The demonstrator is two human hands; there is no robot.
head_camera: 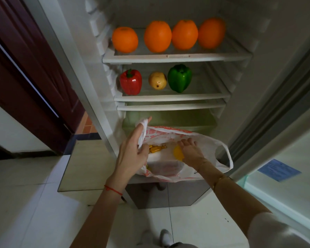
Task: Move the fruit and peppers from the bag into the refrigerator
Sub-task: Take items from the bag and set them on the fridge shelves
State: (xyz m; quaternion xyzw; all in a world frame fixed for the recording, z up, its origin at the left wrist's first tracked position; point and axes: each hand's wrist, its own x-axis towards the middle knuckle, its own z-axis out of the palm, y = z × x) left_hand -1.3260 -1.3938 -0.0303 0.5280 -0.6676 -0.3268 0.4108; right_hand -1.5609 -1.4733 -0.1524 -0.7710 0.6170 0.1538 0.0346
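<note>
One bag [200, 140], white plastic with red print, held open at its 9 o'clock rim by left hand [132, 154]. Right hand [191, 151] inside, fingers curled on yellow fruit [177, 153]. Four oranges [157, 36] on top shelf [177, 57]; below: one red pepper [131, 82], one pear [157, 80], one green pepper [179, 78].

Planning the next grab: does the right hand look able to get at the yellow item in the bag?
Probably yes: the left hand holds the bag open, and the right hand already reaches the yellow item.
</note>
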